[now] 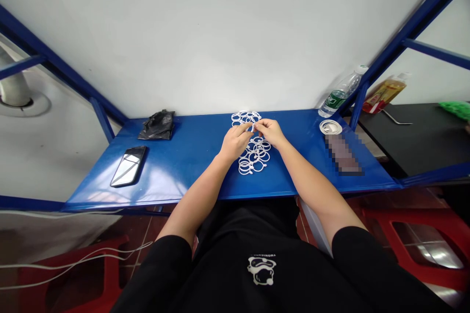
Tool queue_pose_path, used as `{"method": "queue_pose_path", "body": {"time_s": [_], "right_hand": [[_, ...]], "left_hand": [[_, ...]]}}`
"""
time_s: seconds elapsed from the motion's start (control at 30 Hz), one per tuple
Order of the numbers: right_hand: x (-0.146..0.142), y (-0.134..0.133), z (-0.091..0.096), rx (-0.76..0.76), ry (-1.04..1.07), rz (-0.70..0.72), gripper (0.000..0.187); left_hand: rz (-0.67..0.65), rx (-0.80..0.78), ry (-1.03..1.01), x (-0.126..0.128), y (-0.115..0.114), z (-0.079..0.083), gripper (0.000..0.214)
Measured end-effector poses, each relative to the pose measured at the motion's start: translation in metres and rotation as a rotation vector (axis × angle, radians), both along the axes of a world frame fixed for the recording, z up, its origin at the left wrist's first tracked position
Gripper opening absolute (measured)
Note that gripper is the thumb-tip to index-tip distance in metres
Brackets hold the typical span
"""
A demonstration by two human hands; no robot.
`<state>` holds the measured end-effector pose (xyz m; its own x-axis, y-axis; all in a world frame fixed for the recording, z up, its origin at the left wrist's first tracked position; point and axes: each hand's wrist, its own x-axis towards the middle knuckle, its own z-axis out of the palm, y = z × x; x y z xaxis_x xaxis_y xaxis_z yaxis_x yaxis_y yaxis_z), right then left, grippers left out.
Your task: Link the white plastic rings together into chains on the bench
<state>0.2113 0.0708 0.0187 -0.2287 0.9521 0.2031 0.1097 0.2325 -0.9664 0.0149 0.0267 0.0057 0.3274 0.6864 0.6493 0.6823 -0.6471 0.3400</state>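
Observation:
My left hand [235, 141] and my right hand [269, 131] meet over the middle of a blue table [191, 156]. Both pinch a small white plastic ring [253, 128] between their fingertips. Below the hands lies a heap of several white rings [254, 156]. A second cluster of white rings [245, 117] lies just beyond the hands, near the wall.
A black phone [129, 165] lies face up at the left, and a crumpled black bag [157, 125] behind it. A roll of white tape [330, 127] and a water bottle [340, 92] sit at the right. Blue frame posts [358, 105] flank the table. Red stools [422, 249] stand below.

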Motion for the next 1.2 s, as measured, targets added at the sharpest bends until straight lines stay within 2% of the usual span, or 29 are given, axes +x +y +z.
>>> {"method": "queue_pose_path", "body": {"time_s": [0.13,0.3,0.37,0.5,0.73,0.93,1.03,1.1,1.2], "right_hand": [[0.0,0.001,-0.001,0.009,0.002,-0.025,0.033],[-0.002,-0.005,0.001,0.119,-0.112,0.003,0.034],[-0.003,-0.008,0.001,0.141,-0.133,0.042,0.034],[-0.002,-0.011,0.002,0.164,-0.169,0.073,0.031],[0.002,-0.01,0.005,0.15,-0.195,0.124,0.033],[0.007,-0.007,0.007,0.068,-0.168,0.217,0.033],[0.002,-0.009,0.006,0.073,-0.165,0.206,0.033],[-0.001,-0.011,0.007,0.143,-0.207,0.138,0.031],[0.0,-0.01,0.008,0.376,-0.387,0.012,0.023]], "left_hand": [[-0.085,0.005,-0.01,0.004,-0.002,0.0,0.02],[0.041,0.08,-0.194,-0.001,0.003,-0.007,0.022],[0.053,0.032,-0.249,-0.005,0.008,-0.013,0.023],[-0.044,-0.16,-0.411,-0.009,0.015,-0.021,0.027],[-0.13,-0.324,-0.614,-0.007,0.016,-0.022,0.04],[-0.17,-0.37,-0.603,-0.005,0.018,-0.027,0.045],[-0.143,-0.351,-0.565,-0.005,0.019,-0.027,0.043],[-0.074,-0.293,-0.497,-0.009,0.021,-0.025,0.039],[0.111,-0.188,-0.316,-0.016,0.023,-0.023,0.027]]}}
